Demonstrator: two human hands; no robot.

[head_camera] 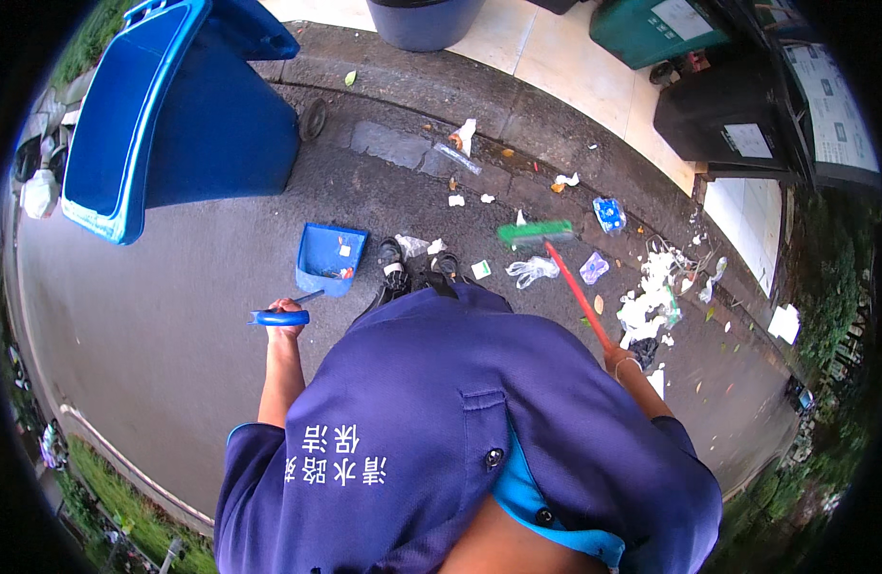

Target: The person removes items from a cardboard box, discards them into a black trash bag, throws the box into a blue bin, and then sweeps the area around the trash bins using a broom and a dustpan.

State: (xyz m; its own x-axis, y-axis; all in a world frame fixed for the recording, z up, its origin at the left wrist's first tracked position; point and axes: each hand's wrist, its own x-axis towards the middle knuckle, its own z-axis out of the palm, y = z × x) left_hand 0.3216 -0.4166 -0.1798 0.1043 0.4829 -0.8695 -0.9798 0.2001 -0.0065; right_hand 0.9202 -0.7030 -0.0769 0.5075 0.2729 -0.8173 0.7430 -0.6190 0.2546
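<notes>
My left hand grips the blue handle of a long-handled dustpan. A few scraps lie inside the blue pan, which rests on the pavement left of my shoes. In my right hand is the red stick of a broom. Its green bristle head is on the ground ahead and to the right of my feet. Around that head lie a clear plastic bag, a purple wrapper, a blue packet and several white paper scraps. A heap of white tissue litter spreads beyond the broom stick.
A large blue wheeled bin stands open at the upper left. Along the kerb are a grey bin, a green bin and a black bin. Crumpled paper and a plastic strip lie near the gutter.
</notes>
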